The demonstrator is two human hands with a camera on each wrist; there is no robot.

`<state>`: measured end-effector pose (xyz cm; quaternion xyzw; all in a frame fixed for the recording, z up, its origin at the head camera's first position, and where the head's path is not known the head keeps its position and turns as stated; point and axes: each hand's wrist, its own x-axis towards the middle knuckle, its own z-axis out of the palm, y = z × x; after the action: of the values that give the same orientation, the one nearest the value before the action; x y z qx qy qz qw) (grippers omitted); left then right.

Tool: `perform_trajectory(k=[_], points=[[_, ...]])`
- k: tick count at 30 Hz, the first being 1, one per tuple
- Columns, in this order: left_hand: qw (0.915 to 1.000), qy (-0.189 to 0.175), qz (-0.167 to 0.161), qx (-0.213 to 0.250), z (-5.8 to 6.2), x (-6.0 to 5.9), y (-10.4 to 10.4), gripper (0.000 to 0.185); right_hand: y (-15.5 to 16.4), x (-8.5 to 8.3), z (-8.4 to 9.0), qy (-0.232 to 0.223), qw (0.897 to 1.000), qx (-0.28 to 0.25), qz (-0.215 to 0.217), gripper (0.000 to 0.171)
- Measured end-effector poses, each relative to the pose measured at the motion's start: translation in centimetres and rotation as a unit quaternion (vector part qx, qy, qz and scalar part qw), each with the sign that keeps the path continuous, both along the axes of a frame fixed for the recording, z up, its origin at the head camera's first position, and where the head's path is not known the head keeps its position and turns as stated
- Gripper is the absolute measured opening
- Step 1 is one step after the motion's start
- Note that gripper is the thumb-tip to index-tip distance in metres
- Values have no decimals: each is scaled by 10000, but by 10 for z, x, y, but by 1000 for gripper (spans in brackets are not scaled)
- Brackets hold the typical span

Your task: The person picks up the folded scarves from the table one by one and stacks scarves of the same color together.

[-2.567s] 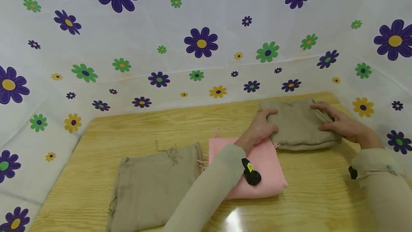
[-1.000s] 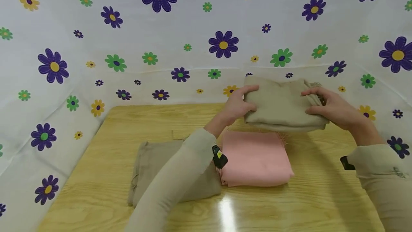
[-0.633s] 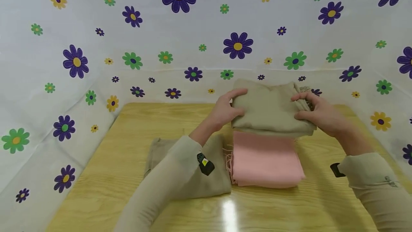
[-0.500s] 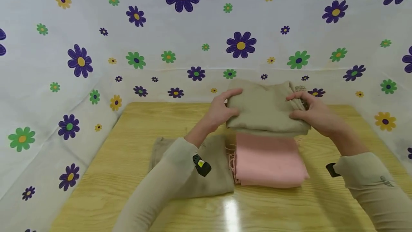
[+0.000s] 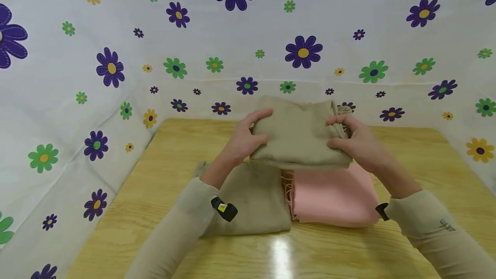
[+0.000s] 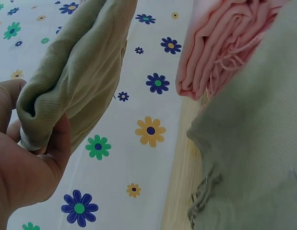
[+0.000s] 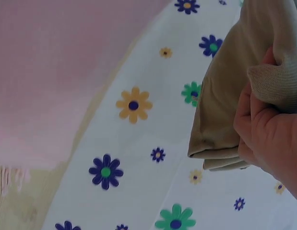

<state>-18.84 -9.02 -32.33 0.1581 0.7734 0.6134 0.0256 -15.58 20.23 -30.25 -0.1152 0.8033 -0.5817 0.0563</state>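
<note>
A folded tan cloth (image 5: 298, 134) hangs in the air above the table, held at both ends. My left hand (image 5: 244, 139) grips its left end, thumb on top; in the left wrist view the tan cloth (image 6: 74, 72) folds over my left hand (image 6: 28, 163). My right hand (image 5: 352, 141) grips the right end, where fringe bunches; the right wrist view shows the tan cloth (image 7: 244, 86) in my right hand (image 7: 270, 134). Below lie a folded pink cloth (image 5: 333, 195) and a second tan cloth (image 5: 252, 201), side by side.
The wooden table (image 5: 162, 175) is walled on three sides by a white sheet with purple, green and yellow flowers (image 5: 193, 33). The pink cloth (image 6: 225, 38) and the lower tan cloth (image 6: 254, 153) lie close to the back wall.
Both hands lifted the folded tan cloth off the table's right side and carried it left; it now hangs over the seam between the pink cloth and the other tan cloth.
</note>
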Motion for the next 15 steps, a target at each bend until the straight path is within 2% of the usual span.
perform_trajectory(k=[8, 15], points=[[9995, 242, 142, -128, -13, 27, -37, 67, -36, 16, -11, 75, 9995, 283, -87, 50], [9979, 338, 435, -350, -21, 53, -75, 68, -69, 26, -21, 166, 9990, 413, 104, 47]])
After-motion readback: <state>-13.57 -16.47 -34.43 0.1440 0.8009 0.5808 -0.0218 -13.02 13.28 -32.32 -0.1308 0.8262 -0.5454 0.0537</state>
